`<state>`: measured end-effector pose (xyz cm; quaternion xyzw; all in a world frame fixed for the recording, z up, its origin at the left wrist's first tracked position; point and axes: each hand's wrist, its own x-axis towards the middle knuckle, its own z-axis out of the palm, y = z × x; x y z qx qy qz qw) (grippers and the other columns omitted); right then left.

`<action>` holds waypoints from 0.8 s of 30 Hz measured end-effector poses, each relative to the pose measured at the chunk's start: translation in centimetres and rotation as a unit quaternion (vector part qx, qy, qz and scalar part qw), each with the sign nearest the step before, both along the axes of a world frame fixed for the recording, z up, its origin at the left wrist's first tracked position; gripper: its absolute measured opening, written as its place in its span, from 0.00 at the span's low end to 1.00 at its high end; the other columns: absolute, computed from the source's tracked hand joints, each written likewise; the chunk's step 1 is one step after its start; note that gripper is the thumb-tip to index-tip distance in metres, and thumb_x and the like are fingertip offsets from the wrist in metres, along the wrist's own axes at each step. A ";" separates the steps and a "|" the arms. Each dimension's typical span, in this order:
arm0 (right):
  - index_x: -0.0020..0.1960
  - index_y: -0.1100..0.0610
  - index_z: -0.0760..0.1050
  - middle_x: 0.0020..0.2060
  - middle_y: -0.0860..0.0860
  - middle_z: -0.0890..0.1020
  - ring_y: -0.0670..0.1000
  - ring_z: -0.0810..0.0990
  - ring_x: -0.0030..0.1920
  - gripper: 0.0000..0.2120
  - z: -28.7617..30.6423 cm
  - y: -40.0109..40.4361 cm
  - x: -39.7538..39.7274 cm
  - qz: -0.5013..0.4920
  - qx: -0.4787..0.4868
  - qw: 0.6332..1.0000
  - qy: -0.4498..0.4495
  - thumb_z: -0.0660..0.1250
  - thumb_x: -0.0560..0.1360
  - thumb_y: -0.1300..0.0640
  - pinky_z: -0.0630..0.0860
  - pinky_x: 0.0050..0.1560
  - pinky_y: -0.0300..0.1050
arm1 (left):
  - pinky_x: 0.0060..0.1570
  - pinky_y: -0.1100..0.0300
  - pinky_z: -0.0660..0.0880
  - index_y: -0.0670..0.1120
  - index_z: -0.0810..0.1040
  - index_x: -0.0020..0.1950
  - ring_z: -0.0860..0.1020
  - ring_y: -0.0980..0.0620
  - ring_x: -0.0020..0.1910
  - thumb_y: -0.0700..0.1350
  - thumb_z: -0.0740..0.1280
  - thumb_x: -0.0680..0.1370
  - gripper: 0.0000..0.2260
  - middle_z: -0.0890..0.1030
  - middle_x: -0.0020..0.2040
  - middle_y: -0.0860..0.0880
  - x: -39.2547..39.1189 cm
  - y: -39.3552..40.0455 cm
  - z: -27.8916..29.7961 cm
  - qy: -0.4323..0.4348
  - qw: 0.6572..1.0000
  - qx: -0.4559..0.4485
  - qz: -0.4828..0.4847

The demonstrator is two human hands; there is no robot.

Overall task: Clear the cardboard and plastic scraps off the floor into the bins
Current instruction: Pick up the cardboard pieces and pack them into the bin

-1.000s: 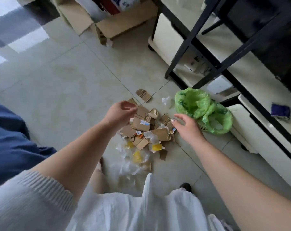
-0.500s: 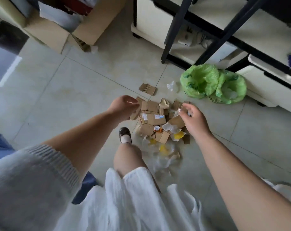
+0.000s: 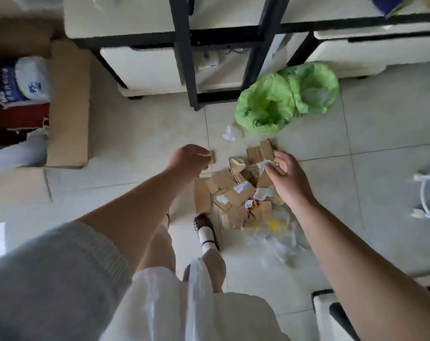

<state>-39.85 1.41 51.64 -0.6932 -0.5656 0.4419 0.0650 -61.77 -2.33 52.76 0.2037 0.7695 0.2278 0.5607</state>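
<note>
A pile of brown cardboard scraps [image 3: 230, 190] lies on the tiled floor in front of me. Clear plastic scraps with yellow bits [image 3: 275, 232] lie at its near side. My left hand [image 3: 188, 159] hovers over the pile's left edge, fingers curled round a small cardboard piece [image 3: 212, 157]. My right hand [image 3: 286, 177] is over the pile's right side and pinches a white plastic scrap [image 3: 264, 165]. Beyond the pile stand two bins with green liners, the nearer bin [image 3: 263, 107] and the farther bin [image 3: 315, 89]. A loose white scrap [image 3: 228, 134] lies between pile and bins.
An open cardboard box [image 3: 68, 102] with a tissue pack [image 3: 24, 82] sits at the left. A black metal frame [image 3: 184, 57] and white cabinets [image 3: 147, 67] stand behind the bins. My shoe [image 3: 205, 227] is beside the pile. A white stool [image 3: 428, 195] is at the right edge.
The view has swung so the bins now lie straight beyond the pile. My right hand has taken a white scrap off the pile; my left hand stays curled above the pile's left edge.
</note>
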 end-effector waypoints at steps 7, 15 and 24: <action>0.70 0.54 0.64 0.69 0.55 0.71 0.52 0.69 0.69 0.26 -10.6 1.3 -2.4 -0.089 -0.013 0.996 -0.009 0.67 0.75 0.52 0.67 0.67 0.49 | 0.27 0.69 0.72 0.50 0.78 0.53 0.75 0.55 0.33 0.41 0.63 0.75 0.09 0.78 0.36 0.55 -1.8 7.3 -11.5 0.043 0.984 0.014 -0.172; 0.73 0.57 0.61 0.70 0.57 0.70 0.54 0.68 0.70 0.30 -29.4 1.8 -1.8 -0.104 -0.019 0.994 -0.040 0.67 0.74 0.52 0.67 0.67 0.49 | 0.53 0.56 0.76 0.48 0.76 0.60 0.78 0.48 0.53 0.44 0.65 0.75 0.13 0.79 0.56 0.49 0.0 12.6 -30.8 0.115 0.921 0.064 -0.368; 0.70 0.51 0.63 0.64 0.53 0.74 0.53 0.73 0.63 0.28 -47.6 2.5 0.8 -0.096 0.021 0.993 -0.059 0.65 0.73 0.47 0.72 0.60 0.49 | 0.64 0.52 0.69 0.50 0.73 0.65 0.71 0.45 0.64 0.46 0.67 0.75 0.19 0.72 0.66 0.44 3.1 19.8 -52.1 0.257 0.780 0.152 -0.550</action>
